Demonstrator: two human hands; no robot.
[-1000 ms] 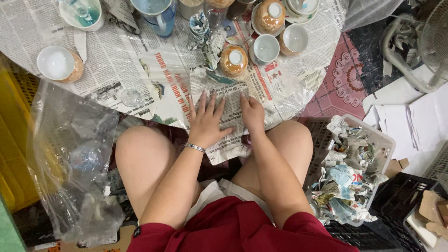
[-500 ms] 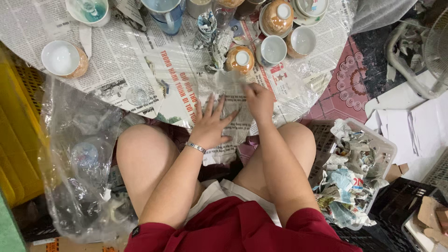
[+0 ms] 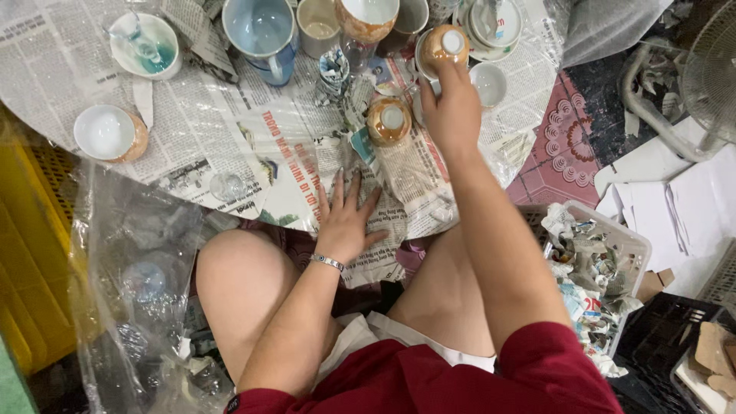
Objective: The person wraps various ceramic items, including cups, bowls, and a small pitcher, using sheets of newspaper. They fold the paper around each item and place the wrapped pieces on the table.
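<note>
Our right hand (image 3: 452, 107) reaches across the bench (image 3: 192, 100), its grip closing around an upturned orange lustre cup (image 3: 443, 44) with a white foot ring, fingers wrapped on its side; the cup appears to rest on or just above a saucer at the far edge, and we cannot tell whether it has left the surface. Our left hand (image 3: 345, 218), a bracelet at the wrist, lies flat and spread, grasping nothing, pressing down a sheet of newspaper (image 3: 399, 180) under a film of clear plastic at the near edge of the bench. We judge the step in hand to be fetching a cup for the waiting sheet. The next move would call for bringing the cup back clear of its neighbours: a second upturned orange cup (image 3: 388, 120) just beside the sheet, and a small white bowl (image 3: 488, 83) just right of our hand. Further out stand a blue mug (image 3: 262, 31), a white-lined bowl (image 3: 105, 133) at the left, a clear plastic bag (image 3: 138, 284) by our left knee, and a white basket of crumpled paper (image 3: 594, 268) on the floor to the right.
</note>
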